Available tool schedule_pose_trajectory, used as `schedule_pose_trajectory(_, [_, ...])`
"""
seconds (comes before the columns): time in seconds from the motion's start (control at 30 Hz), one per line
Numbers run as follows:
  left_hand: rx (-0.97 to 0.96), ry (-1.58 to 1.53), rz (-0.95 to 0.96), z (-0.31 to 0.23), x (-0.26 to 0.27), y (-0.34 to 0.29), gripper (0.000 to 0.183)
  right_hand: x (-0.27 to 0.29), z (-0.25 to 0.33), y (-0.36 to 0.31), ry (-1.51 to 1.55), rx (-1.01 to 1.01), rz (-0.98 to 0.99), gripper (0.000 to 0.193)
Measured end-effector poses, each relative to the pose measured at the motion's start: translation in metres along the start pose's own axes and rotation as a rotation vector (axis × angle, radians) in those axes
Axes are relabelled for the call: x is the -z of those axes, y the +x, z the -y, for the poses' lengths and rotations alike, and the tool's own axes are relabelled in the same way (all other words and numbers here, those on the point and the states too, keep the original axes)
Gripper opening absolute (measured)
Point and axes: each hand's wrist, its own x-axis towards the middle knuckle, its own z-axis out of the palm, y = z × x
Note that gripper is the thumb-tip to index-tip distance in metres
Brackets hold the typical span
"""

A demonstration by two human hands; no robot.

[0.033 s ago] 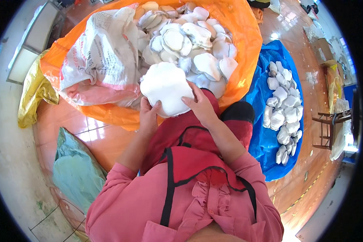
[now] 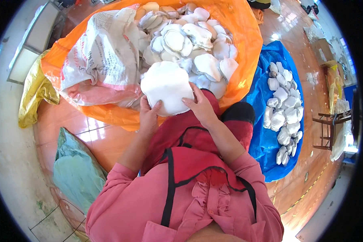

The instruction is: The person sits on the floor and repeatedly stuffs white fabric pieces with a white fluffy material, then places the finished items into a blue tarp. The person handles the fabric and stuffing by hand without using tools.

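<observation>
Over my lap I hold a thick, soft white pad [image 2: 166,86] with a rounded, slightly wavy outline. My left hand [image 2: 149,115] grips its near left edge, thumb on top. At the near right edge my right hand [image 2: 199,103] pinches it the same way, with the fingers partly hidden underneath. Just beyond the pad, a large heap of similar white and off-white pads [image 2: 207,64] lies on a spread orange plastic sheet [image 2: 246,36]. A printed white woven sack [image 2: 103,48] covers the left part of that heap.
On the right, a blue sheet [image 2: 266,155] carries several bundled white pads [image 2: 288,101]. A green sack [image 2: 76,169] and a yellow sack [image 2: 36,90] lie to the left. A wooden stool [image 2: 328,131] and a cardboard box [image 2: 324,51] stand at the far right.
The white pad's far edge looks slightly rounder and flatter than before. Both hands keep their grip in nearly the same place.
</observation>
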Motion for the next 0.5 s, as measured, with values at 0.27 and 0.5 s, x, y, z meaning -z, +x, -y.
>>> schedule_pose_trajectory(0.27, [-0.125,0.11,-0.061,-0.016,-0.014,-0.001,0.056,-0.002,-0.011,0.003,-0.186,0.025,-0.256,0.055])
schedule_pose_trajectory(0.5, [-0.33,0.493,-0.07,-0.008,-0.009,-0.003,0.051,0.007,-0.012,0.007,0.233,-0.069,-0.253,0.037])
